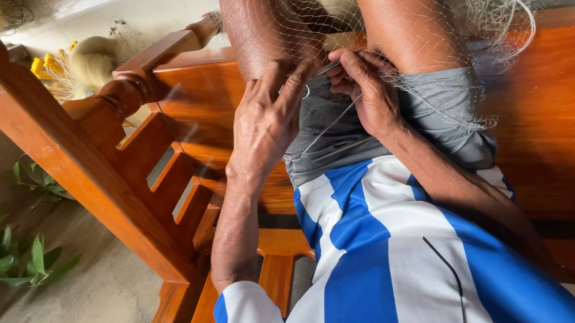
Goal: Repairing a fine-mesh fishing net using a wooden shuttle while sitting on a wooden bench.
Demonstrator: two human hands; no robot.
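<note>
Two hands work one fishing net [437, 96]: left hand [266, 124] pinches mesh, right hand [369, 92] pinches a thin netting needle [332, 125], slanting from lower left to upper right.

Fine pale fishing net [436, 89] drapes across my knees and lap, bunched at my right thigh, a thin needle [330, 125] slanting through it.

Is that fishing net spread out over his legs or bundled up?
Spread out. The fine net drapes over both knees and the grey shorts, while the left hand and right hand pinch its mesh.
</note>
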